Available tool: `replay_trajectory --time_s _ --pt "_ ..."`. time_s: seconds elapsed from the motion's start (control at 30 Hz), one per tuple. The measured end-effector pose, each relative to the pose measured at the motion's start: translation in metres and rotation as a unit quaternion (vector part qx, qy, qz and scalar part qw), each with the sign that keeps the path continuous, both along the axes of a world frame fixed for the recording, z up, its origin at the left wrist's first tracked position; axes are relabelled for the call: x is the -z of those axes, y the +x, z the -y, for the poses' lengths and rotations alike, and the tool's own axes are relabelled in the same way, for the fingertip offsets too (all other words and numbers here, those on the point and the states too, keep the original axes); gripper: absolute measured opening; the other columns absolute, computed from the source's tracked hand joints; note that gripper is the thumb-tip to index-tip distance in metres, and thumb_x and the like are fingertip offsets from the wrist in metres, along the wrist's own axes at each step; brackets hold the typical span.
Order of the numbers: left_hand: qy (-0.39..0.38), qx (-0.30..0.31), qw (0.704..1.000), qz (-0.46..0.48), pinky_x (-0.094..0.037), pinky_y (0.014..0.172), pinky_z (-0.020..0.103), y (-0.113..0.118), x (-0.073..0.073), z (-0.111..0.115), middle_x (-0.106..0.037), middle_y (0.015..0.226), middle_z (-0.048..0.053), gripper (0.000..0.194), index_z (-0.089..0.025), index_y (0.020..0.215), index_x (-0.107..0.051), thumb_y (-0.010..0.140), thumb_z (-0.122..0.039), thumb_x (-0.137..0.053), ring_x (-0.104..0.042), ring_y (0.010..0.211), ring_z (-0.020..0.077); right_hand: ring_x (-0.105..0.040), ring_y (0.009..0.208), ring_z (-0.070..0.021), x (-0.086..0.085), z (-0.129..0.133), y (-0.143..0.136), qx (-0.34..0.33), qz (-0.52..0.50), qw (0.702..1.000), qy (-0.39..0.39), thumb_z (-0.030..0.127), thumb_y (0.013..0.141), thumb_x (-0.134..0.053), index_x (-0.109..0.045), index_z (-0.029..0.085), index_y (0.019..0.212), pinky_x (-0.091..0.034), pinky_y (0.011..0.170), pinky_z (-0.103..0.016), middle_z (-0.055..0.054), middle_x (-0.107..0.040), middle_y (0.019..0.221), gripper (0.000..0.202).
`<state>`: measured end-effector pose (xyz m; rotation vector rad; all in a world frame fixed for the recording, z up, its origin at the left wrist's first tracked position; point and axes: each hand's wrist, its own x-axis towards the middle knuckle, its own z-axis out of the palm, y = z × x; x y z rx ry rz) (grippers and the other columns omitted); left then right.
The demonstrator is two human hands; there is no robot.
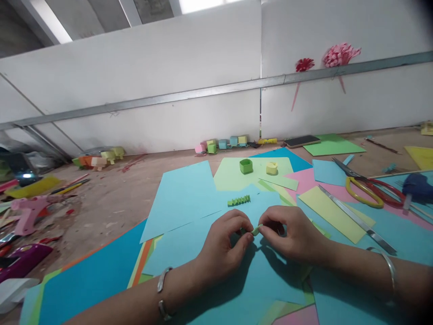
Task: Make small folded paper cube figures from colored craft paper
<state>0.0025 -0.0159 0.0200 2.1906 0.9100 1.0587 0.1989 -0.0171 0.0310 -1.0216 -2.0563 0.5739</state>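
Between my two hands is a small light green paper strip (pixel 256 230). My left hand (pixel 226 243) pinches its left end between thumb and fingers. The right end sits in the closed fingertips of my right hand (pixel 293 234). Both hands are low over light blue paper sheets (pixel 189 253). Just beyond them lies a zigzag-folded green paper strip (pixel 238 201). Farther back, a small green paper ring-like box (pixel 246 166) and a pale yellow paper piece (pixel 271 168) stand on a pale green sheet (pixel 230 174).
Scissors (pixel 367 185) and a metal ruler (pixel 358 220) lie to the right on coloured paper. At left are a pink glue gun (pixel 29 212) and a purple tool (pixel 27 261). Small paper figures (pixel 223 143) and a phone (pixel 302 141) line the back wall.
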Motion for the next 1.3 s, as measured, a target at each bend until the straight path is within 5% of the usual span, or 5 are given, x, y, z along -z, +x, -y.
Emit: replay_trajectory --time_s 0.33,0.73,1.3 --pt "0.022 -0.007 1.000 -0.014 -0.049 0.073 0.030 0.002 0.000 0.003 -0.059 0.089 0.005 0.014 -0.018 0.077 -0.062 0.081 -0.006 -0.055 -0.059 0.083 0.0167 -0.048 0.051 -0.0099 0.007 0.007 -0.003 0.059 0.059 0.996 0.022 0.016 0.080 -0.057 -0.060 0.017 0.061 -0.032 0.050 -0.022 0.000 -0.060 0.056 0.020" --pt "0.006 -0.018 1.000 -0.013 -0.049 0.076 0.031 0.006 0.001 0.007 -0.058 0.090 0.005 0.016 -0.018 0.073 -0.057 0.079 -0.004 -0.053 -0.059 0.085 0.0177 -0.050 0.055 -0.0134 0.025 0.011 -0.010 0.067 0.155 0.952 0.254 0.011 0.090 -0.045 -0.059 0.015 0.063 -0.028 0.051 -0.029 -0.004 -0.058 0.060 0.031" --pt "0.010 0.000 1.000 -0.008 -0.049 0.074 0.032 0.001 -0.002 0.003 -0.060 0.086 0.006 0.012 -0.018 0.075 -0.059 0.081 -0.010 -0.054 -0.058 0.082 0.0182 -0.056 0.062 -0.0152 0.014 0.014 -0.003 -0.023 0.089 0.990 0.111 0.014 0.092 -0.043 -0.062 0.016 0.077 -0.041 0.056 -0.025 -0.006 -0.063 0.069 0.024"
